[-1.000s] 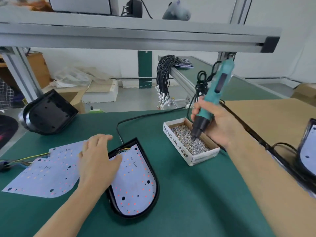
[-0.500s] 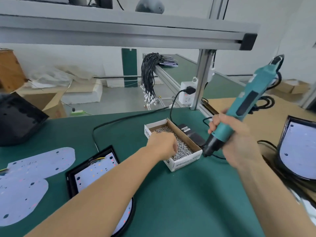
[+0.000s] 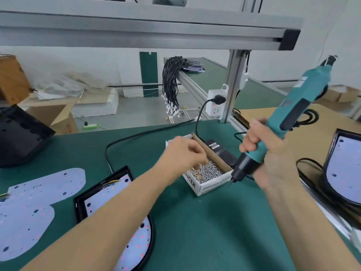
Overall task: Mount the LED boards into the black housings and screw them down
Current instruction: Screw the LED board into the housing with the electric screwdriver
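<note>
LED board (image 3: pixel 117 194) — white, rounded at the near end, dotted with red LEDs and dark holes — sits flat inside a black housing (image 3: pixel 79 204) on the counter, partly covered by a forearm; yellow and dark wires show at its far edge. Two loose LED boards (image 3: pixel 33 210), same white pattern, lie flat and overlapping just left of it. Second black housing (image 3: pixel 17 137), no board visible, rests tilted at far left. Third housing with board seated (image 3: pixel 345 169) at right edge. Screws (image 3: pixel 210 171), small and silver, heaped in an open white cardboard box (image 3: pixel 213 184).
</note>
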Tool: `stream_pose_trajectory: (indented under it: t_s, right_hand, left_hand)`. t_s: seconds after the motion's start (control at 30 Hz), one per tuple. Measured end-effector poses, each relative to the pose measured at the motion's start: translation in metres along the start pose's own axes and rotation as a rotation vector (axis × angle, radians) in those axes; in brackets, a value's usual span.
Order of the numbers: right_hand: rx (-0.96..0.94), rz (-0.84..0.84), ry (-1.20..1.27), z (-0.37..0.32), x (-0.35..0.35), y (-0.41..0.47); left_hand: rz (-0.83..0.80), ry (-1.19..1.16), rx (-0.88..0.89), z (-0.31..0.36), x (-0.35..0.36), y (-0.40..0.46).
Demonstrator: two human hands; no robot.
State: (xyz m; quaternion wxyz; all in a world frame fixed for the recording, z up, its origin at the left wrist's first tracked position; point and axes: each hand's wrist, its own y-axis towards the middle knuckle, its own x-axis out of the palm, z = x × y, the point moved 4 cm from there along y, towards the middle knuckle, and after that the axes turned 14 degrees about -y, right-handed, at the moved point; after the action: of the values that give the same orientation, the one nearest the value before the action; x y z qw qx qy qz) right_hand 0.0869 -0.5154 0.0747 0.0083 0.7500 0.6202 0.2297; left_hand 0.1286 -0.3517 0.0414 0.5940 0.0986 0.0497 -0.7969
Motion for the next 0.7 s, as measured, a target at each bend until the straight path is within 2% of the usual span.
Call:
stream_pose_trajectory:
  t_s: [0.1,0.27,0.47,0.7]
  right_hand:
    - [0.031,-0.039,0.095,-0.004,0.013,-0.007]
    - [0.071,-0.14,0.229,-0.003,0.057,-0.021]
    - [0.124,-0.194,0.342,0.002,0.105,-0.036]
    - [0.094,-0.168,0.385,-0.001,0.133,-0.046]
  left_hand:
    - [0.029,-0.459,-0.071,0.005,-0.033,-0.031]
    - [0.118,-0.879,-0.127,-0.005,-0.075,-0.082]
    - [0.19,-1.057,-0.117,-0.022,-0.092,-0.12]
    - [0.172,-1.162,-0.151,-0.031,-0.097,-0.142]
